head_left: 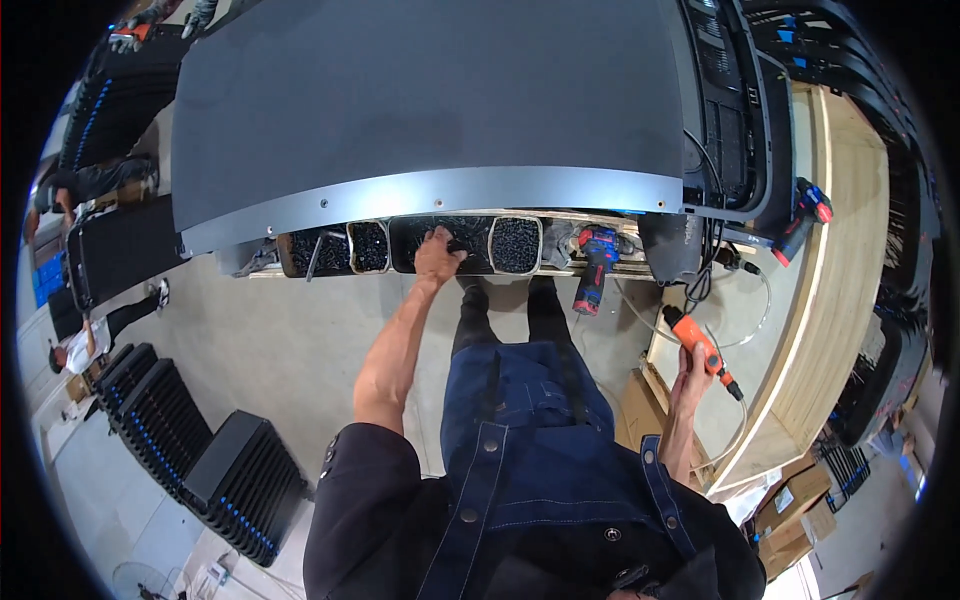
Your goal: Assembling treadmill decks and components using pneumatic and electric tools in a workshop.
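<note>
Orange driver [698, 343] fills the right hand [688, 384], freeing the left hand [437, 257], grip unclear, to reach into the black bin [403, 245].

This looks like a factory workshop, an assembly floor. Tubs of small dark fasteners [517, 246] sit in a row just toward 12 o'clock from the middle, with a red-and-black cordless driver [598, 262] beside them. Between 3 and 4 o'clock an orange power tool [697, 343] trails a clear hose [745, 422]. Stacks of matching black panels [240, 465] stand at 8 o'clock on hard grey flooring, cardboard boxes [795, 500] at 4, and co-workers [82, 348] around 9.
</note>
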### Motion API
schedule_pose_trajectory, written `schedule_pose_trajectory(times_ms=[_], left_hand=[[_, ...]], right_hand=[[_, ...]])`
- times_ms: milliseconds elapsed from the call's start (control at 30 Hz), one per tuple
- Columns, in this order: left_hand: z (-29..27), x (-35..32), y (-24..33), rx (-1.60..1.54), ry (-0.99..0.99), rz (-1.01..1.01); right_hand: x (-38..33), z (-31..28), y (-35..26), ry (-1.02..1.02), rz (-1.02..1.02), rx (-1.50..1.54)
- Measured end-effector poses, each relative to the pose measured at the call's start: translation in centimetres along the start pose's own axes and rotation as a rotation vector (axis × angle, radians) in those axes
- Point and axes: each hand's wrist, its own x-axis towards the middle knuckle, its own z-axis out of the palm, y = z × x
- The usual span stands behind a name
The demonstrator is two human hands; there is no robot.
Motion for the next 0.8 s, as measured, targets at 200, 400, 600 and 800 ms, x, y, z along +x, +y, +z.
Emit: schedule_pose_trajectory(times_ms=[200, 400, 600, 800], left_hand=[[-2.1, 1.9, -3.4, -0.365, -0.126, 0.105], [-4.8, 2.3, -6.5, -1.162, -0.622, -0.107], [-6.5, 1.9, -7.6, -1.375, -0.807, -0.1], [-6.1, 2.5, -6.7, -1.404, -0.735, -0.159]], right_hand=[[-8.6, -1.9, 0.9, 0.212, 0.209, 0.58], [-12.6, 1.0, -0.6, 0.338, 0.252, 0.765], [-15.4, 1.9, -5.6, 0.14, 0.177, 1.073], [-20.5, 4.5, -10.8, -0.071, -0.172, 0.847]])
